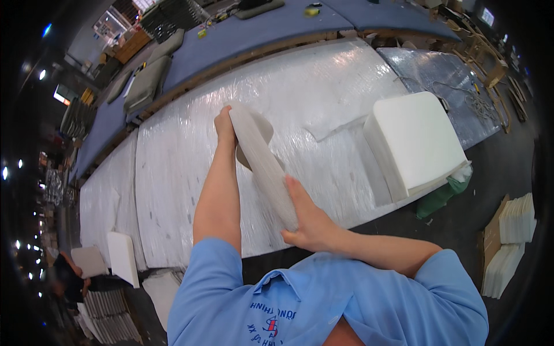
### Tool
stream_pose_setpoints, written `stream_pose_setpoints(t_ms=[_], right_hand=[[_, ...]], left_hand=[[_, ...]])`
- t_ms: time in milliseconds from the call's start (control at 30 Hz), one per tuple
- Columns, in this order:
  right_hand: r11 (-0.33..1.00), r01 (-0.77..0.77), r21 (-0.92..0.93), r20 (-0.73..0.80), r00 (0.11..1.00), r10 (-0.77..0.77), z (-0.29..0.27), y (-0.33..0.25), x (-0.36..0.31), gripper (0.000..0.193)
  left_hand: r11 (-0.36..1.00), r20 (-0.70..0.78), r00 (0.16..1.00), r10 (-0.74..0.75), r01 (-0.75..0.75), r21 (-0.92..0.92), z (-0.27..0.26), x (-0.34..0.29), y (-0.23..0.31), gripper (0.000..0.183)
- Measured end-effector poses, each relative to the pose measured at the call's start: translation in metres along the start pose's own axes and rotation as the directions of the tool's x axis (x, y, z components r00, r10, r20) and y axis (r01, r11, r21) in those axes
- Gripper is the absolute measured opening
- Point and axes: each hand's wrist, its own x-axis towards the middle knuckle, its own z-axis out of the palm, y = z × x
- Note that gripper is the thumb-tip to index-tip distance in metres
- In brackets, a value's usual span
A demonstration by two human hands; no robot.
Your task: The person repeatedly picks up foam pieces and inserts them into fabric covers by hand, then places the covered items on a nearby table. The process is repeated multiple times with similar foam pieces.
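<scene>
A light beige cushion point(262, 158) stands on its edge above the film-wrapped table point(190, 155), running slantwise between my hands. Its broad faces are mostly turned out of sight; a rounded flap of fabric shows on its right side. My left hand point(225, 126) is closed round the far end. At the near end, my right hand point(311, 222) grips the cushion with the thumb along one edge and the fingers at the lower corner. Right of my hands sits a stack of white foam seat pads point(418, 138), rounded at the corners.
Blue-topped tables point(254, 29) line the far side, with grey-green cushions point(147, 83) on them. A green bag point(441, 196) hangs by the right table edge. White pads point(511, 230) are piled at far right. Another person point(69, 277) is at lower left, beside pale cushions point(122, 258).
</scene>
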Motion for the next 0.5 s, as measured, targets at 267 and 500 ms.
stream_pose_setpoints(t_ms=[267, 500], right_hand=[[0.987, -0.062, 0.148, -0.219, 0.971, 0.094, 0.038, 0.015, -0.023, 0.117], [0.998, 0.01, 0.07, -0.419, 0.908, 0.02, 0.072, 0.041, -0.021, 0.091]], left_hand=[[0.993, -0.012, 0.997, 0.07, -0.071, -0.096, -0.024, 0.004, 0.005, 0.038], [0.914, -0.1, 0.993, 0.069, -0.103, -0.392, -0.125, -0.027, 0.003, 0.034]])
